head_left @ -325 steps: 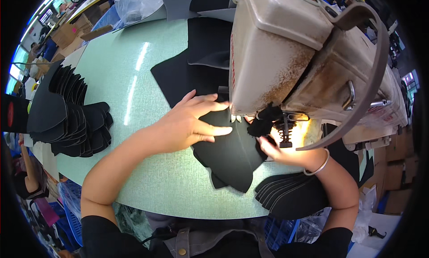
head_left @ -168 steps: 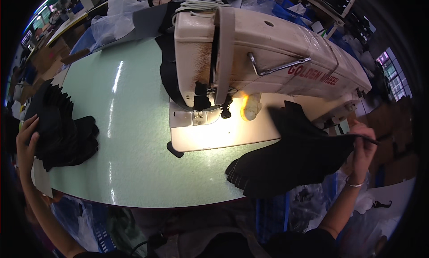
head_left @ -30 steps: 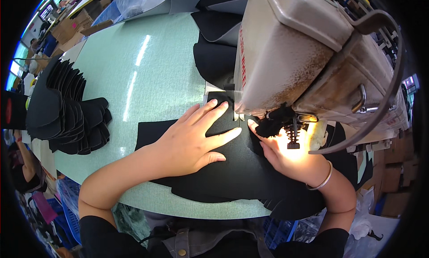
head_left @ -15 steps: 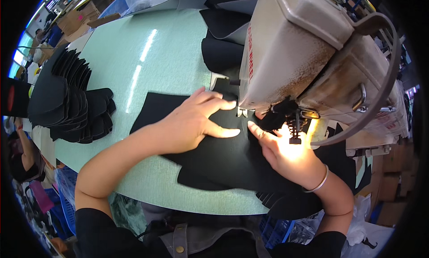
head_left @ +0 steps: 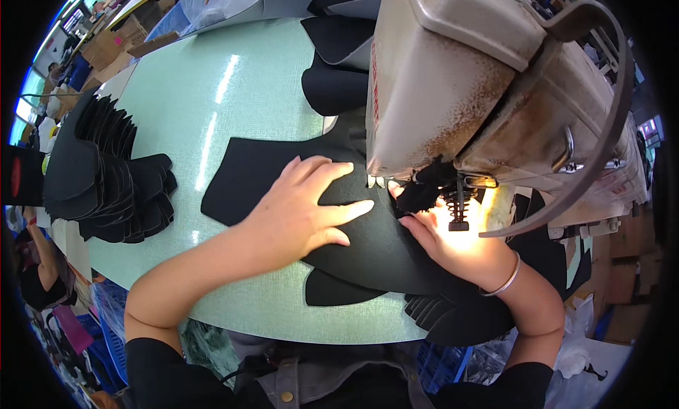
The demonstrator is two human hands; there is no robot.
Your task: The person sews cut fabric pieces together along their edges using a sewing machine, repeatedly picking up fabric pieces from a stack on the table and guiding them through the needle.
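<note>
A large black fabric piece (head_left: 247, 179) lies flat on the pale green table (head_left: 184, 90), reaching under the head of a worn beige sewing machine (head_left: 481, 90). My left hand (head_left: 304, 211) presses flat on the fabric with fingers spread, just left of the needle area. My right hand (head_left: 445, 235), a thin bangle on its wrist, rests on the fabric right under the lit presser foot (head_left: 456, 211), fingertips guiding the cloth. A smaller black piece (head_left: 339, 296) sticks out beneath, near the table's front edge.
A fanned stack of black cut pieces (head_left: 106, 175) sits at the table's left. More dark fabric (head_left: 332, 76) is piled behind the machine. Finished black pieces (head_left: 453, 320) hang over the front right edge. Cardboard boxes (head_left: 106, 44) and a plastic bag (head_left: 212, 2) lie far back.
The black fabric has shifted to the right, toward the needle. My left hand moved with it, closer to the machine head. My right hand stays under the presser foot.
</note>
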